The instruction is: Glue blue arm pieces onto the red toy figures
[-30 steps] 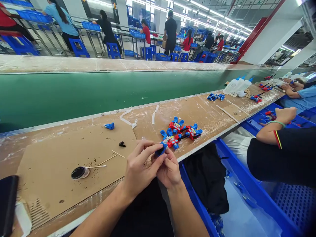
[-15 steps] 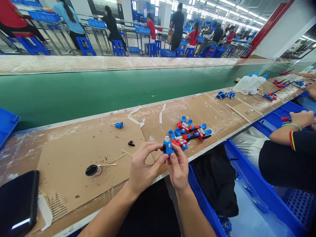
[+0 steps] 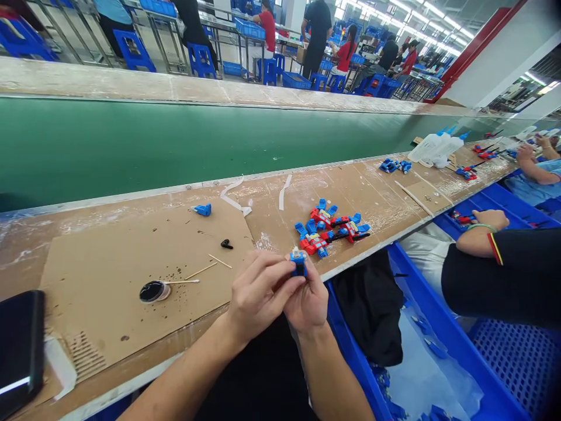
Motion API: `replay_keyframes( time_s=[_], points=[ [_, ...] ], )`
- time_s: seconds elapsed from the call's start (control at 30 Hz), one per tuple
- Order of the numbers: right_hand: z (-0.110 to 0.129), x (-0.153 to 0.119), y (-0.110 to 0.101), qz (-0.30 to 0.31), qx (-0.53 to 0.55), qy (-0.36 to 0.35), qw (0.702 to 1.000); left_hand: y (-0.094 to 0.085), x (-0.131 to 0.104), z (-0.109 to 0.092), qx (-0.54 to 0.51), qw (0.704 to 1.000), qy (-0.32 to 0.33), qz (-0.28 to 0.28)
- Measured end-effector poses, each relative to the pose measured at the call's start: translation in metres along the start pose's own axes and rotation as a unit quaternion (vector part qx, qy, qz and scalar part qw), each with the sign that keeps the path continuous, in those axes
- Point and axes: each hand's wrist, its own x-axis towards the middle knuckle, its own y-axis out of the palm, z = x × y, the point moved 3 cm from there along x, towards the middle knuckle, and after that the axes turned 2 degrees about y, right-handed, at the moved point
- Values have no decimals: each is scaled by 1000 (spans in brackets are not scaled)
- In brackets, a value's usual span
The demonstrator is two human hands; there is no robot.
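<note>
Blue toy part (image 3: pixel 298 264) is being pinched by the fingers of both the left hand (image 3: pixel 258 292) and right hand (image 3: pixel 309 301), just in front of the toy pile (image 3: pixel 331 228) on the desk (image 3: pixel 372 193).

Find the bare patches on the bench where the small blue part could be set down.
Free: the cardboard sheet between the black dish and blue piece; the bench between the white strip and far blue parts. Crowded: around the red-and-blue toys.

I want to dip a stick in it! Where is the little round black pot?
In the head view, the little round black pot sits on the brown cardboard sheet, left of both hands, with a thin wooden stick resting on it.
</note>
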Motion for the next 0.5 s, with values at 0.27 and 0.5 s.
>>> replay_keyframes(
  time_s=[0.27,0.5],
  points=[
    [16,-16,1,60,-397,-234,885,-19,-18,19,-108,981,-158,44],
    [-4,-20,-22,170,-414,-185,875,-63,-54,6,-138,954,-259,66]
  ],
)
